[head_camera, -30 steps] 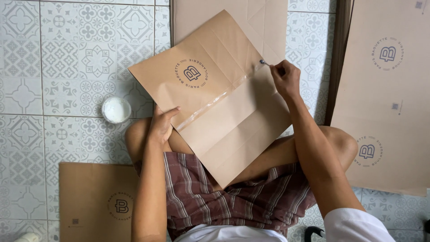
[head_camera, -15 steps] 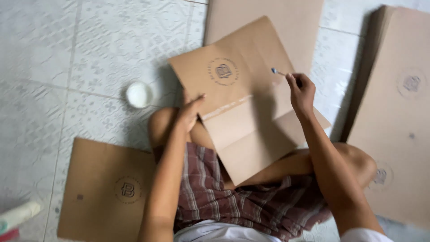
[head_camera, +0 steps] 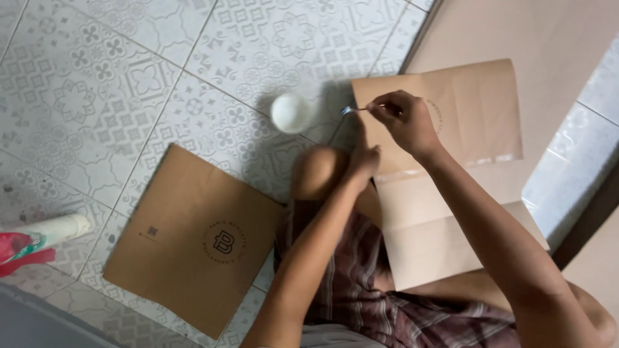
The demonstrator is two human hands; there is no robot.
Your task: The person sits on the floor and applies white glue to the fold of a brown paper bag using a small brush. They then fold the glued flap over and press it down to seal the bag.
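Observation:
A folded brown paper sheet (head_camera: 451,187) with a round printed emblem lies across my lap and knees. My left hand (head_camera: 364,161) presses on its left edge beside my knee. My right hand (head_camera: 405,119) pinches a thin stick with a small bluish tip (head_camera: 351,110), held over the sheet's upper left corner. The tip points toward a small round white cup (head_camera: 290,112) on the floor tiles just to the left of the sheet.
A finished brown paper bag (head_camera: 193,238) lies flat on the patterned tiles at my left. A white tube with red wrapping (head_camera: 45,235) rests at the far left edge. More brown paper (head_camera: 548,32) covers the floor at the upper right.
My view has swung right and down. My right hand carried the stick from the sheet's right side over to its upper left corner, close to the white cup. My left hand stayed on the sheet.

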